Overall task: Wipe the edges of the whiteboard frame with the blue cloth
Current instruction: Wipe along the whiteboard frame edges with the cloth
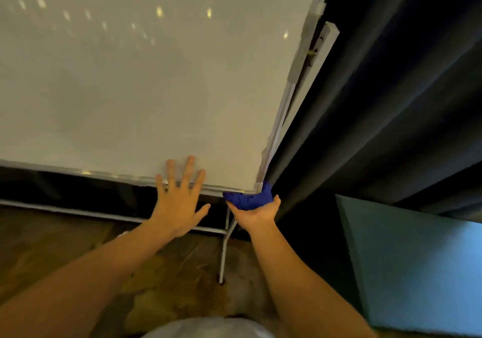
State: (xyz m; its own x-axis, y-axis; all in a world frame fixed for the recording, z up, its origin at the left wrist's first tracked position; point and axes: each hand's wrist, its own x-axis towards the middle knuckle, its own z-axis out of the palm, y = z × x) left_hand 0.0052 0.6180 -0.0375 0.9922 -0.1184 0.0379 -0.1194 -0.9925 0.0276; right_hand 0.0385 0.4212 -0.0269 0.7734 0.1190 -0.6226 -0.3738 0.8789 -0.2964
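Observation:
A large whiteboard (146,84) with a thin silver frame (78,172) fills the upper left of the head view. My left hand (180,199) lies flat with fingers spread across the bottom frame edge, fingertips on the white surface. My right hand (257,213) grips a bunched blue cloth (249,198) and presses it up against the underside of the frame at the lower right corner. The frame's right edge (280,118) runs up from that corner.
Dark curtains (391,102) hang close to the board's right side. The stand's white crossbar (104,213) and leg (224,249) sit below the board. A teal padded block (417,264) lies on the floor at right. Brown patterned flooring (169,285) spreads below.

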